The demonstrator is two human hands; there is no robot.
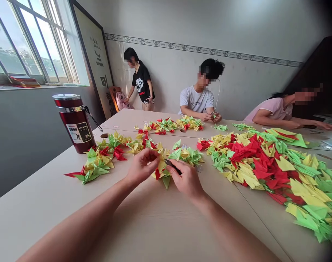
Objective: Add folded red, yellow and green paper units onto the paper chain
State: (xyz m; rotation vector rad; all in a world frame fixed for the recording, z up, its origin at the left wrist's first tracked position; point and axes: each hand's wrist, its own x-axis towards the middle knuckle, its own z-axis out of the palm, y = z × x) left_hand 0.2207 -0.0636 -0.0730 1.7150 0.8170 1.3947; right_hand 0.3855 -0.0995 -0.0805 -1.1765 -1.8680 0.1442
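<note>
My left hand (pixel 141 165) is closed, its thumb and fingertips pinching a yellow folded paper crane (pixel 161 163). My right hand (pixel 187 178) is wrapped around a slim dark tool (pixel 173 165), whose tip meets the yellow paper; its exact kind is too small to make out. Just below the fingers hang or lie red and green cranes (pixel 166 180), close against the yellow one. Beyond my hands, a string-like cluster of green, yellow and red paper cranes (pixel 100 160) curves across the table.
A large heap of folded paper cranes (pixel 264 163) covers the table's right side. At left stands a dark red vacuum flask (pixel 75 127). More cranes (pixel 166 125) lie farther back. A person in white (pixel 197 100) handles green paper; others are at right and by the wall.
</note>
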